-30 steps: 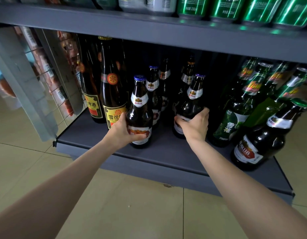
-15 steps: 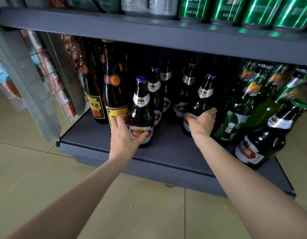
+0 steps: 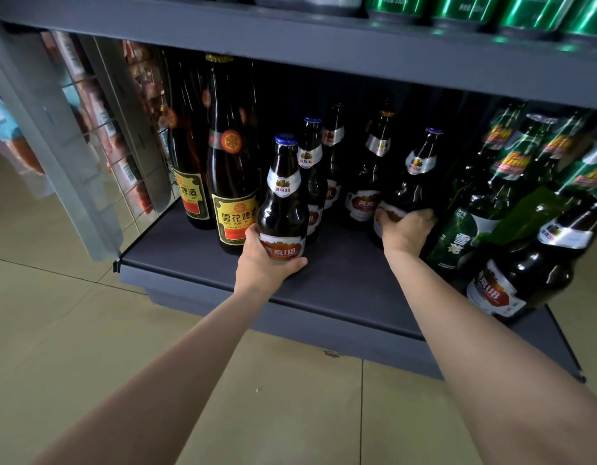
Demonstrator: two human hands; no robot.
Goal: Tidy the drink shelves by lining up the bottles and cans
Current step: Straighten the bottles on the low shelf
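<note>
On the bottom grey shelf [image 3: 340,283] stand dark brown beer bottles with blue caps and red-and-white labels. My left hand [image 3: 263,263] grips the base of the front brown bottle [image 3: 283,199], which stands upright near the shelf's front. My right hand [image 3: 404,229] is closed around the lower body of another brown bottle [image 3: 414,176], further right and deeper in. Behind them stand more bottles of the same kind [image 3: 370,176]. Two tall bottles with yellow labels [image 3: 231,169] stand at the left.
Green bottles [image 3: 478,209] crowd the right side, some leaning. A brown bottle [image 3: 525,273] tilts at the front right edge. Green cans [image 3: 531,8] line the upper shelf. A wire rack of packets [image 3: 99,129] flanks the left side. Beige tiled floor lies below.
My left hand has pulled the front brown bottle slightly forward and gripped it lower. My right hand has shifted its bottle to the right, toward the green bottles.
</note>
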